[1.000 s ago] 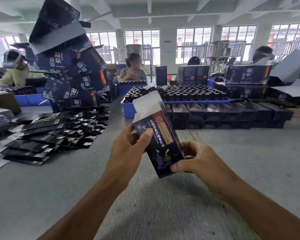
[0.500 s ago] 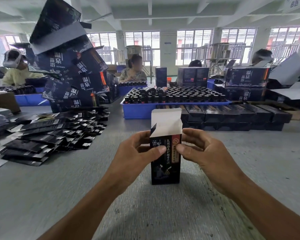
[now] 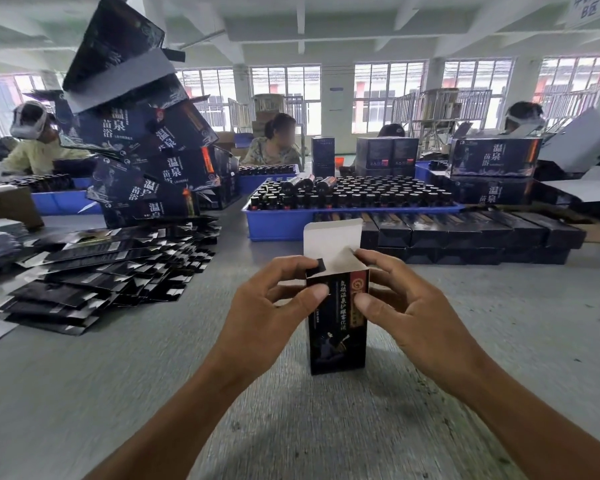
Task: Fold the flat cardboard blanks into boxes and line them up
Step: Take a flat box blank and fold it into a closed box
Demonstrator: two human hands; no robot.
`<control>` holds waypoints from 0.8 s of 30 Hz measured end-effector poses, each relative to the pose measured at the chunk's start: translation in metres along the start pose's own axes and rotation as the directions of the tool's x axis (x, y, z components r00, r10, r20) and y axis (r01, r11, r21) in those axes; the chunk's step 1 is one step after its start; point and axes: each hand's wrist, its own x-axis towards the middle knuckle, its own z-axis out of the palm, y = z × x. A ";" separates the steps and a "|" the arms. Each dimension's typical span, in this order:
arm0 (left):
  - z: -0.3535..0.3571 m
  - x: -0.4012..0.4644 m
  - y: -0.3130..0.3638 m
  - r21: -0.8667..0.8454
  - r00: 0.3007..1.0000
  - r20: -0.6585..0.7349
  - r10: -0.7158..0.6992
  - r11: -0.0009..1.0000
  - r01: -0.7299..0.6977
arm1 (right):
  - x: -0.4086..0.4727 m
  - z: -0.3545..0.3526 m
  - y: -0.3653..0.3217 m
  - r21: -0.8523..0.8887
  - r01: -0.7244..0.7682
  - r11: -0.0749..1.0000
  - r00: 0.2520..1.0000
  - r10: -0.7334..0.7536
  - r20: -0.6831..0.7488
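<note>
Dark upright box standing on its closed bottom on grey table, red-gold label strip and pale lettering facing camera. Top open: white lid flap raised upright at back, small dark side flap bent inward at left. Flat dark blanks fanned in loose heap, well left. Finished boxes lying in rows behind, just beside blue tray.

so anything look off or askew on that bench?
The stack of large dark cartons at far left is leaning, its boxes tilted at different angles. The flat blanks beside it lie in a loose, sliding heap. The box in hand stands upright, its top flap still open.
</note>
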 end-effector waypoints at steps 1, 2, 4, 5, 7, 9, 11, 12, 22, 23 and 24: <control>-0.001 0.000 -0.001 0.001 1.000 0.000 -0.005 1.000 0.005 | 0.000 0.000 0.000 -0.017 0.007 1.000 1.000 -0.007 0.004; -0.001 0.001 -0.001 0.003 1.000 0.001 -0.008 1.000 0.008 | 0.000 -0.001 -0.001 -0.029 0.011 1.000 1.000 -0.011 0.001; -0.002 0.000 0.000 0.007 1.000 0.004 -0.013 1.000 0.013 | 0.000 -0.002 -0.003 -0.029 0.016 0.999 1.000 -0.016 -0.014; -0.002 0.000 0.000 0.013 1.000 0.007 -0.014 1.000 0.014 | 0.000 -0.002 -0.004 -0.023 0.017 1.000 1.000 -0.018 -0.023; -0.002 0.000 0.002 0.024 1.000 0.014 -0.006 1.000 0.005 | 0.000 -0.001 -0.006 -0.009 0.023 1.000 0.999 -0.023 -0.039; -0.002 0.000 0.004 0.023 0.999 0.006 0.035 0.999 -0.035 | -0.001 0.000 -0.008 0.030 0.042 0.999 0.997 -0.040 -0.061; -0.001 0.000 0.006 0.008 0.997 -0.003 0.075 0.997 -0.075 | -0.002 0.000 -0.009 0.068 0.070 0.995 0.994 -0.064 -0.085; 0.000 0.000 0.006 -0.010 0.997 -0.007 0.078 0.997 -0.078 | -0.002 0.000 -0.010 0.075 0.081 0.994 0.993 -0.074 -0.095; 0.000 -0.001 0.004 0.005 0.996 -0.044 0.080 0.997 -0.080 | -0.002 0.001 -0.012 0.116 0.089 0.989 0.986 -0.071 -0.151; 0.000 -0.001 0.004 0.012 0.996 -0.045 0.082 0.997 -0.082 | -0.003 0.001 -0.013 0.100 0.093 0.991 0.985 -0.077 -0.156; 0.000 -0.001 0.004 0.020 0.996 -0.045 0.083 0.996 -0.082 | -0.003 0.002 -0.014 0.082 0.098 0.992 0.983 -0.084 -0.165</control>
